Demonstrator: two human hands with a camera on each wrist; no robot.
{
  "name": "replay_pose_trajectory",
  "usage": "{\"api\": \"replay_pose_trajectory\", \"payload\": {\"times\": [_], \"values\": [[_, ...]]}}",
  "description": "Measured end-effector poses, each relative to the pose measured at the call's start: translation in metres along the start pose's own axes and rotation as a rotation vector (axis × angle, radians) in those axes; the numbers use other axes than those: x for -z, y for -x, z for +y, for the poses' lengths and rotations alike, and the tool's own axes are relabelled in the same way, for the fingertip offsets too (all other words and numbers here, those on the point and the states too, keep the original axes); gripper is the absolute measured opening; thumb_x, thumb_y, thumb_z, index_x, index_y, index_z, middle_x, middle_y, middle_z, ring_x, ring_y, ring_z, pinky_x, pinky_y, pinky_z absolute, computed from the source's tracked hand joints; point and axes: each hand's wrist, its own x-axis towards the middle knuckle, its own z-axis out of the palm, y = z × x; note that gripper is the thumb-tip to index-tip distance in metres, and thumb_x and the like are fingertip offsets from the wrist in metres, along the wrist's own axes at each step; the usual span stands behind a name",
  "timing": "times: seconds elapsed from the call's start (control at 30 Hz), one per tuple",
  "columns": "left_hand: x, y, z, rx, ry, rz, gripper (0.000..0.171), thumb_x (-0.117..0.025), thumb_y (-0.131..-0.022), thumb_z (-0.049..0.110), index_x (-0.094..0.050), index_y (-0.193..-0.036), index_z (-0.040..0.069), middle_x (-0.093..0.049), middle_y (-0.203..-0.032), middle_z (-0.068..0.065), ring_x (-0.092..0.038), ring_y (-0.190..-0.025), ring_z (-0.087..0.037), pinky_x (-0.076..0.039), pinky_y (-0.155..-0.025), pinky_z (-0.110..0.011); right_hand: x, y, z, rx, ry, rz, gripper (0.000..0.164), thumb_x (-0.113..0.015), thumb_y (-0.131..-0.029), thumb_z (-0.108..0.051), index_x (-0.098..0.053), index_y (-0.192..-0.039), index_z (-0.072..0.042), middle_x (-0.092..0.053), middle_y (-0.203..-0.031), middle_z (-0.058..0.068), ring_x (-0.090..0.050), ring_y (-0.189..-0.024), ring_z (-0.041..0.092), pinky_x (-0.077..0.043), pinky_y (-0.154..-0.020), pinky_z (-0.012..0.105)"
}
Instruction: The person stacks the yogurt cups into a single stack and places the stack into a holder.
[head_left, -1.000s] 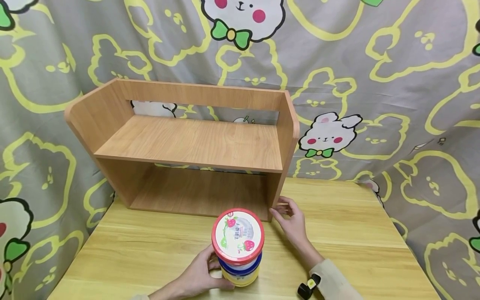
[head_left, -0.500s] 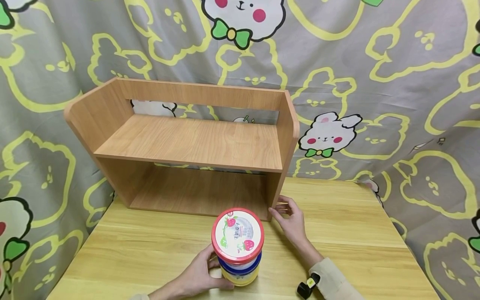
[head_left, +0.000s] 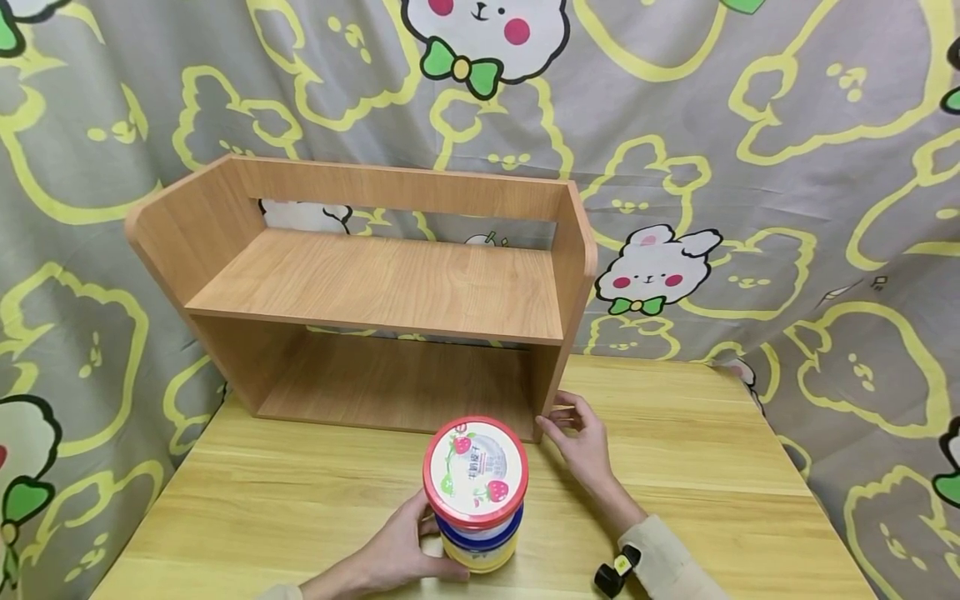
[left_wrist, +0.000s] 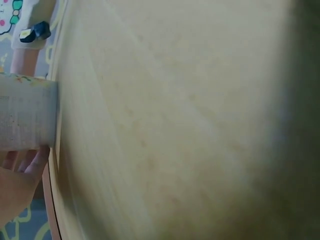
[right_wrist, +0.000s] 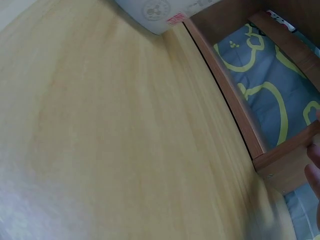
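In the head view, a round tub with a red-rimmed strawberry lid (head_left: 476, 472) stands on a second tub with a blue lid and yellow body (head_left: 483, 546), near the table's front. My left hand (head_left: 401, 537) holds the lower tub from its left side, thumb at the front and fingers curving behind. My right hand (head_left: 588, 450) grips the lower right corner of a wooden desk shelf (head_left: 375, 283), its thumb at the panel's front edge and fingers along the outer side. The right wrist view shows fingers (right_wrist: 314, 175) beside the shelf's side panel and part of a tub (right_wrist: 170, 10).
The two-level shelf stands at the back left of the wood-grain table (head_left: 697, 467), its side panels rising above the upper board. A grey curtain with yellow outlines and white rabbits (head_left: 750, 100) hangs behind and at both sides. A black strap device (head_left: 618, 572) sits by the right sleeve.
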Motion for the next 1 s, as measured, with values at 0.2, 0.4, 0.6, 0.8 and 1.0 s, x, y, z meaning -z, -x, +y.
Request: {"api": "replay_pose_trajectory", "payload": {"times": [0.2, 0.4, 0.6, 0.8, 1.0], "values": [[-0.001, -0.001, 0.001, -0.013, -0.006, 0.007, 0.094, -0.092, -0.081, 0.014, -0.038, -0.158, 0.012, -0.051, -0.156, -0.021, -0.064, -0.129, -0.001, -0.049, -0.11, -0.014, 0.001, -0.001, -0.002, -0.021, 0.004, -0.012, 0.043, -0.085, -0.086, -0.002, -0.069, -0.126, -0.005, -0.074, -0.119, 0.015, -0.071, -0.091, 0.008, -0.062, -0.084, 0.021], [0.001, -0.002, 0.004, -0.02, -0.023, 0.035, 0.09, -0.092, -0.081, 0.014, -0.042, -0.155, 0.011, -0.054, -0.152, -0.021, -0.065, -0.13, -0.011, -0.051, -0.109, -0.016, 0.002, -0.002, 0.0, -0.027, -0.014, -0.016, 0.042, -0.084, -0.087, -0.002, -0.069, -0.126, -0.005, -0.074, -0.119, 0.015, -0.07, -0.091, 0.005, -0.062, -0.083, 0.02], [0.006, -0.004, 0.007, -0.052, -0.072, 0.076, 0.09, -0.093, -0.079, 0.014, -0.044, -0.154, 0.014, -0.057, -0.147, -0.018, -0.063, -0.128, -0.007, -0.054, -0.108, -0.022, 0.002, -0.002, 0.001, -0.009, -0.019, -0.011, 0.041, -0.084, -0.087, -0.001, -0.069, -0.125, -0.004, -0.075, -0.119, 0.016, -0.07, -0.09, 0.003, -0.062, -0.082, 0.021], [0.015, -0.005, 0.019, -0.105, -0.158, 0.118, 0.086, -0.094, -0.078, 0.018, -0.048, -0.151, 0.016, -0.061, -0.143, -0.017, -0.06, -0.126, -0.004, -0.057, -0.105, -0.028, 0.002, -0.001, -0.001, -0.003, -0.023, -0.005, 0.041, -0.084, -0.087, -0.001, -0.069, -0.124, -0.004, -0.075, -0.117, 0.016, -0.07, -0.09, 0.003, -0.063, -0.082, 0.023], [0.022, -0.006, 0.034, -0.084, -0.171, 0.127, 0.086, -0.094, -0.079, 0.019, -0.047, -0.151, 0.015, -0.061, -0.142, -0.017, -0.061, -0.125, -0.008, -0.059, -0.102, -0.027, 0.0, 0.0, -0.003, -0.011, -0.01, 0.008, 0.044, -0.085, -0.084, 0.003, -0.069, -0.125, -0.001, -0.074, -0.118, 0.018, -0.07, -0.089, 0.002, -0.062, -0.082, 0.022]]}}
